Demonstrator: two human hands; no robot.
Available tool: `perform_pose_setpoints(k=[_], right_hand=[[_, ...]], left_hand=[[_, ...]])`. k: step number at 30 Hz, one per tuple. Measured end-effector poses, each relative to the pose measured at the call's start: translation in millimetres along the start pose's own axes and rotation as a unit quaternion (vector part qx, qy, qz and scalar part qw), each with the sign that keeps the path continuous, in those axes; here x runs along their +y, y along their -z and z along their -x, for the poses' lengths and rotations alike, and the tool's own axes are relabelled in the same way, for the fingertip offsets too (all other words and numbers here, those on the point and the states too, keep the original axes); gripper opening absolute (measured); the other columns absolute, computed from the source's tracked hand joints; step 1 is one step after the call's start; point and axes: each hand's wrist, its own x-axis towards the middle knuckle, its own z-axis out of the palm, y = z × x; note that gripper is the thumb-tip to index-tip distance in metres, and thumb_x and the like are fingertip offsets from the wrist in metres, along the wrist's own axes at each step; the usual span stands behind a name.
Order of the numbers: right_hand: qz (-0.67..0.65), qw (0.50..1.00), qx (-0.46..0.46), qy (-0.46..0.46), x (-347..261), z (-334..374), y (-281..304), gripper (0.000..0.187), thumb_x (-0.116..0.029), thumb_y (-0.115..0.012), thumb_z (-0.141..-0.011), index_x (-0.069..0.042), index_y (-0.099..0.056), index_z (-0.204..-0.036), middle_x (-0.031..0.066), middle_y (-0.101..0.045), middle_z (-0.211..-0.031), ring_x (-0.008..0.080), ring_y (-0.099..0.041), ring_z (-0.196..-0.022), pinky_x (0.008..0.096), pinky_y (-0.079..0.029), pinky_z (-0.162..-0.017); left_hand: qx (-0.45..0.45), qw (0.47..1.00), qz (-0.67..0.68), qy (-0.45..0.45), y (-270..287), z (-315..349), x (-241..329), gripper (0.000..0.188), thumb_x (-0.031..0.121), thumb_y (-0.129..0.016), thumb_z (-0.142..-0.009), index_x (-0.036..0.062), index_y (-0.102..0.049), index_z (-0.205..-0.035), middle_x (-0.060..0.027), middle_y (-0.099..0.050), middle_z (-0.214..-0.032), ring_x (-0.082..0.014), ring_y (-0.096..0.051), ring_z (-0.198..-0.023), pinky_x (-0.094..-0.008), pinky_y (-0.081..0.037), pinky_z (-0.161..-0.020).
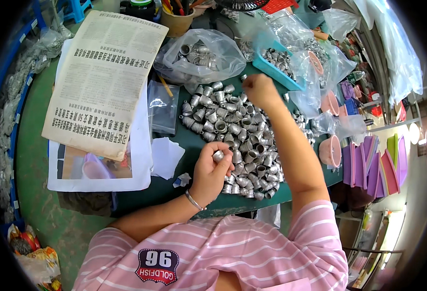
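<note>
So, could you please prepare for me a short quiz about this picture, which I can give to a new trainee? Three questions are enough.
1. Multiple choice: what does the left hand hold?
a) a folded cloth
b) a small silvery metal piece
c) a paintbrush

2. True or false: the newspaper lies to the left of the pile of metal pieces.

3. Short answer: which hand is nearer to the light-blue tray?

Key:
1. b
2. True
3. The right hand
</note>
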Motion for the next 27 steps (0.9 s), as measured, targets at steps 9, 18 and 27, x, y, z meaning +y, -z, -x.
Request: perform_pose_setpoints(k=[9, 18, 27], right_hand=[[0.067, 0.995, -0.030, -0.071, -19, -10, -42, 0.037, -0.035, -0.063, -0.074, -0.004, -0.062, -0.093, 0.0172, -0.062, -0.097, 0.0322, -0.059, -0.094, 0.0406, -0.047, -0.079], [-0.309, 0.945, 0.040, 0.096, -5, 109, 10, 0.017, 0.001, -0.060, -0.069, 0.000, -0.051, -0.084, 0.0094, -0.053, -0.073, 0.0175, -0.053, -0.067, 0.0296, -0.045, -0.060], [-0.400, 0.910, 0.051, 0.093, -4, 219, 5, 0.030, -0.003, -0.066, -0.072, -0.001, -0.055, -0.100, 0.0112, -0.059, -0.087, 0.0195, -0.061, -0.074, 0.0284, -0.049, -0.063]], left_hand=[[0.011, 1.000, -0.002, 0.003, 1, -6, -4, 0.017, 0.002, -0.050, -0.086, 0.0029, -0.045, -0.103, -0.0048, -0.053, -0.088, -0.0095, -0.052, -0.065, -0.0218, -0.044, -0.056], [-0.029, 0.999, -0.044, -0.003, 0, -2, -4, 0.021, 0.003, -0.054, -0.085, 0.0036, -0.045, -0.104, -0.0037, -0.052, -0.089, -0.0084, -0.052, -0.067, -0.0207, -0.044, -0.059], [-0.130, 0.964, -0.231, -0.037, -7, 9, -5, 0.029, -0.001, -0.059, -0.080, -0.0005, -0.053, -0.109, -0.0045, -0.050, -0.097, -0.0082, -0.050, -0.073, -0.0187, -0.044, -0.062]])
